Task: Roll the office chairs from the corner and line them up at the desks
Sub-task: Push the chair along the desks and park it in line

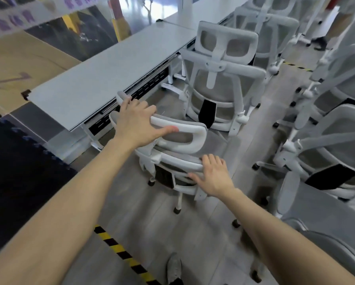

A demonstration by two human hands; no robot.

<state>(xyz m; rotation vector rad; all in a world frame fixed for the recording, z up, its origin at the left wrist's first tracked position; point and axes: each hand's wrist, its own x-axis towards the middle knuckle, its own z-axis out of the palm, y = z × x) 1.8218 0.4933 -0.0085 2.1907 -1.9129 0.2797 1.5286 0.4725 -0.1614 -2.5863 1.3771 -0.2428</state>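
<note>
A: From the head view, where is the chair [178, 153]?

B: On the floor just beside the desk's [102, 79] near end, its back towards the person, seat facing the desk's long edge. A second chair [219, 79] is already tucked in further along.

A: And the hands?

B: The left hand [137, 124] curls over the headrest [184, 130], thumb along its top. The right hand [213, 175] lies lower on the backrest rim, fingers spread and pressing. Both are behind it, so I'd judge the push runs forward, towards the desk's edge.
</note>
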